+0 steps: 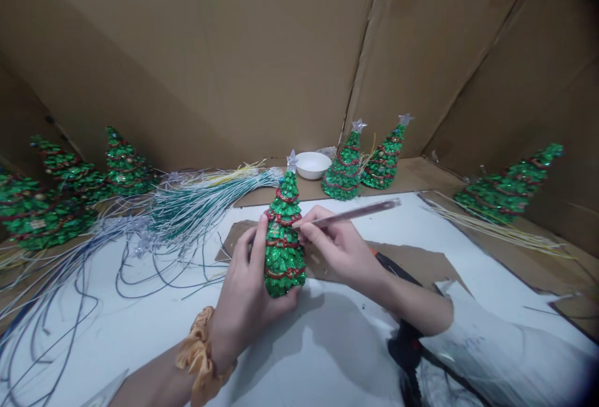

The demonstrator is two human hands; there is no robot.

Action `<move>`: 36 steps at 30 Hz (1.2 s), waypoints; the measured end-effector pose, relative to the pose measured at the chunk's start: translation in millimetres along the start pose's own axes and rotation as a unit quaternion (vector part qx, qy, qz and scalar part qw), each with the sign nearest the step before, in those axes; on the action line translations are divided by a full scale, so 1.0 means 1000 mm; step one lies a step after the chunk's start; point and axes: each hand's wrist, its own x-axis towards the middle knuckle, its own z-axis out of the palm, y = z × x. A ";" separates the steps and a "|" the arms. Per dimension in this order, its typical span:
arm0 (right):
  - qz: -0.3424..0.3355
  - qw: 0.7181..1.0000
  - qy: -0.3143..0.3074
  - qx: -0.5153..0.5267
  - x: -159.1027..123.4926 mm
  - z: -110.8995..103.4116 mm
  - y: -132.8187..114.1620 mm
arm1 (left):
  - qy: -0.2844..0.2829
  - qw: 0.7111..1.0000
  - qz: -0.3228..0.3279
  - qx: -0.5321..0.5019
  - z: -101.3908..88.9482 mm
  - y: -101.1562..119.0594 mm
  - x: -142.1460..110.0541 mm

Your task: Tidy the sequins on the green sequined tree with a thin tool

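Note:
My left hand [250,276] is closed around a small glittery green Christmas tree [284,245], which stands nearly upright. The tree has red garlands and a clear star [292,161] on its top. Between the fingertips of my right hand [330,241] is a slim metallic tool that looks like tweezers [362,210]. Its narrow tip reaches the right side of the tree, at mid-height. The exact contact of the tip is too small to make out. An orange scrunchie [201,357] sits around my left wrist.
Bundled wires [206,204] spread over the left of the white table [327,357]. Other trees [124,166] stand left, two starred trees [344,170] behind, one tree [510,185] far right. Also here: a white bowl [313,165], cardboard piece [423,263], black-handled tool [405,344] and plastic bag [505,344].

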 end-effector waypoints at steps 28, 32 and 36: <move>-0.161 0.975 0.039 -0.147 -0.005 0.004 0.009 | 0.008 1.000 -0.002 -0.004 0.001 -0.001 -0.003; -0.160 0.976 0.045 -0.143 -0.007 0.005 0.010 | 0.004 1.000 -0.001 0.001 0.001 -0.001 -0.003; -0.174 0.973 0.047 -0.144 -0.007 0.006 0.010 | 0.002 1.000 -0.005 0.002 0.001 -0.001 -0.003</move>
